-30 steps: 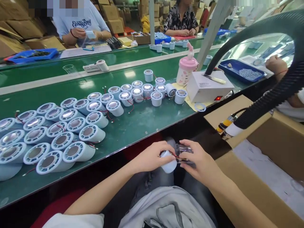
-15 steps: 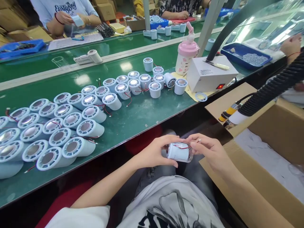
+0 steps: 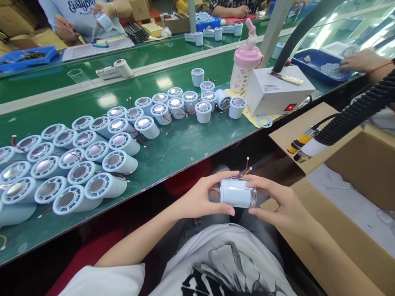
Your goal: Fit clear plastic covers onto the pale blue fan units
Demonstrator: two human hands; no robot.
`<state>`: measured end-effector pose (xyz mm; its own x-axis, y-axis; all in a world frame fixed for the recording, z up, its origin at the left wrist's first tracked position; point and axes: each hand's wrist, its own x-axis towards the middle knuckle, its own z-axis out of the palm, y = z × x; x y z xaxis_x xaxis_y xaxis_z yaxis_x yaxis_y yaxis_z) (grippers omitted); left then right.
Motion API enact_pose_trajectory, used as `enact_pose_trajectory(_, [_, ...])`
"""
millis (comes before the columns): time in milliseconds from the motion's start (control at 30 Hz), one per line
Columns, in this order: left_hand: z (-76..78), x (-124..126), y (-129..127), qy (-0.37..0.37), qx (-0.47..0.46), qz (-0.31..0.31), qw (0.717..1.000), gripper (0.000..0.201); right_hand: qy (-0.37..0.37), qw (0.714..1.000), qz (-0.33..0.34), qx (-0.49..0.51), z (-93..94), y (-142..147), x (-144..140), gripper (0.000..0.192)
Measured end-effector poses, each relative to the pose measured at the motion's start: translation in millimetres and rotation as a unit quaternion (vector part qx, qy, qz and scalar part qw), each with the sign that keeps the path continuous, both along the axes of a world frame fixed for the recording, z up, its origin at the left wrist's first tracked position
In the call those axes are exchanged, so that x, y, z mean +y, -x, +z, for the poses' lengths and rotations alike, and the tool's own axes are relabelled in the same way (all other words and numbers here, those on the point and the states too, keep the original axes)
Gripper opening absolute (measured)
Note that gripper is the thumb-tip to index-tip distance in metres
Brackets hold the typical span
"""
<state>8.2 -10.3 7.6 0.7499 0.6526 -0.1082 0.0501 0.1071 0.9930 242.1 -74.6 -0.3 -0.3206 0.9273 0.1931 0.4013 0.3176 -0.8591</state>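
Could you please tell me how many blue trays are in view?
3 blue trays: one far left beyond the belt, one at right under a co-worker's hand, one far back centre; more may be hidden.

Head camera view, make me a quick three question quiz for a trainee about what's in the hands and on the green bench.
1. True or false: the white cylinder lies on its side, gripped by both the left hand and the right hand.
2. Which thing stands just left of the white box with the lit red switch? A) the pink bottle B) a kettle C) a blue bin
3. Fill in: thin red wires stick out of the cylinder's ____ side.

Key
1. True
2. A
3. upper
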Motion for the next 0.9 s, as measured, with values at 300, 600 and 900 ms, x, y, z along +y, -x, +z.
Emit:
enact_pose_trajectory(300, [2.8,-3,5,-0.071,-0.011,-0.016,0.997,0.08,0.095,0.992,-0.003,0.086,10.3,5,-7,0.046])
enact_pose_trajectory(600, [5.5,-4,7,-0.052,-0.018,-0.019,0.998,0.081,0.165,0.98,-0.001,0.115,16.2,9,-8,0.046])
enact_pose_trajectory(900, [4.7,-6,9,-0.012,-0.028,-0.017,0.999,0.08,0.171,0.975,-0.008,0.14,14.1,8,-13,0.044])
